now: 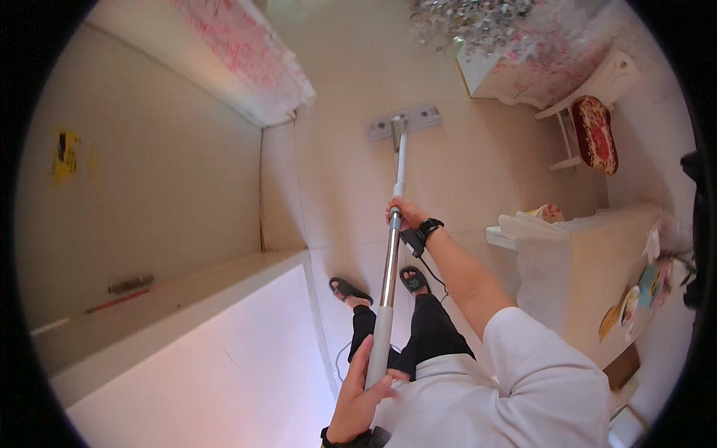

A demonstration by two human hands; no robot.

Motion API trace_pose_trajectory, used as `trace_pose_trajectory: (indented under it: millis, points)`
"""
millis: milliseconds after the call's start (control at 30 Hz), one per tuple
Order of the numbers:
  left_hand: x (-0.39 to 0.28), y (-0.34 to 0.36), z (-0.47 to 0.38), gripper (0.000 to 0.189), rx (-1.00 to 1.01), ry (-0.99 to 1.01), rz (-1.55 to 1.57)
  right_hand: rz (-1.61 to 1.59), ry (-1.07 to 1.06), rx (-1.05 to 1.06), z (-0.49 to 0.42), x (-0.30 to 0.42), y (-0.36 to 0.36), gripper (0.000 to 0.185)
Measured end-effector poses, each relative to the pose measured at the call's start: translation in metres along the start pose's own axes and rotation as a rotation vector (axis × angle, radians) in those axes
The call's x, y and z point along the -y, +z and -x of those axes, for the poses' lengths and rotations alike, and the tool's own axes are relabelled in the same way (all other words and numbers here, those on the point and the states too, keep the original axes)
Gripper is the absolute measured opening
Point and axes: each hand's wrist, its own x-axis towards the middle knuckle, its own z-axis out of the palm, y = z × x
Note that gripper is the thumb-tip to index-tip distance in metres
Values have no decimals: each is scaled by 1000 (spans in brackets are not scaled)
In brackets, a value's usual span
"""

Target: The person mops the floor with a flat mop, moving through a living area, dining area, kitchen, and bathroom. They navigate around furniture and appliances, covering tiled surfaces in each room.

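A flat mop runs from my waist out over the tiled floor. Its wide rectangular head [421,117] lies on the tiles, joined to the pole by a hinge. Partway down the telescopic mop pole [390,263], my right hand [411,213] is closed around the grey collar. Near my body, my left hand [364,392] holds the light grey grip [381,341] at the pole's upper end. Both wrists wear black straps, and a small dark device with a cable hangs below the right wrist. My feet in black slippers [414,280] stand on either side of the pole.
On the right are a white chair with a red patterned cushion [595,134] and a cloth-covered table [594,269] bearing several items. A white cabinet [480,73] stands at the far right, under hanging glittery strands. Left are a pale wall and a low white surface [224,364].
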Motion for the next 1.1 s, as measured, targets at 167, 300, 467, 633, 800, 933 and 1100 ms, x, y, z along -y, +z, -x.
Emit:
trace_pose_trajectory:
  millis: [167, 300, 467, 633, 800, 933, 1100]
  points:
    - [64, -22, -26, 47, -140, -163, 163, 410, 235, -173, -6, -14, -9, 21]
    - [117, -31, -24, 41, -327, 42, -460, 1062, 144, -309, 3, -36, -6, 53]
    - [169, -54, 38, 39, -423, -104, -561, 1317, 235, -217, 44, -113, -11, 58]
    - [286, -72, 153, 33, -459, -240, -811, 1415, 245, -113, 124, -284, -46, 78]
    - [437, -85, 279, 39, -570, -279, -556, 1882, 44, 120, 260, -494, -93, 98]
    - [546, -103, 346, 41, -629, -429, -496, 2028, -43, 326, 380, -627, -119, 68]
    - [651, -81, 466, 43, -612, -726, -441, 2306, 323, 1467, 468, -688, -119, 29]
